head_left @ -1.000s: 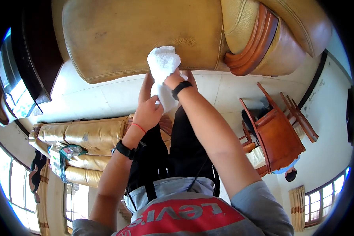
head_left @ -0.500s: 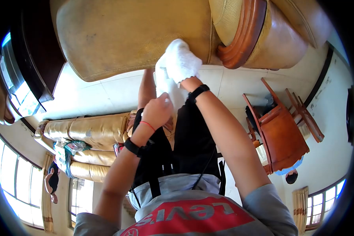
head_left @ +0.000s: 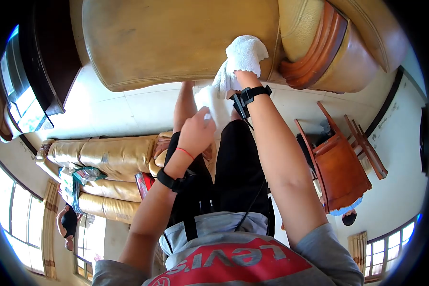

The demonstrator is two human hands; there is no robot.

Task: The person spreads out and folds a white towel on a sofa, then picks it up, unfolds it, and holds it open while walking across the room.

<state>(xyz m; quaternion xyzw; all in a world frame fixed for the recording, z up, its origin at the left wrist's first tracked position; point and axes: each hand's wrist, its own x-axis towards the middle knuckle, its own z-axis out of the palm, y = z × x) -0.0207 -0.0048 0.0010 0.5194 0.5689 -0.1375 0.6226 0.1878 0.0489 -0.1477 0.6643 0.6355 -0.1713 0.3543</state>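
Though rumpled, cloth [head_left: 246, 53] around right hand [head_left: 246, 78]

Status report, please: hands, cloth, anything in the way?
Left hand closed on white cloth. Right hand wrapped in cloth, grip hidden. Cloth overlaps tan leather seat in view, contact unclear. Nothing seen blocking.

Bright daylight fills a dark-framed, multi-paned glass window [head_left: 27, 217] at lower left and a dark-framed, gridded glass window [head_left: 391, 250] at lower right, with 1 beige fabric curtain banded in brown [head_left: 49, 233] beside the former. A long, tan leather sofa [head_left: 114, 155] stands on the pale, square-tiled floor [head_left: 143, 106] at left; at right, 1 reddish-brown wooden chair with a broad panel [head_left: 341, 174] stands near a scuffed white wall [head_left: 399, 131] edged by dark skirting.
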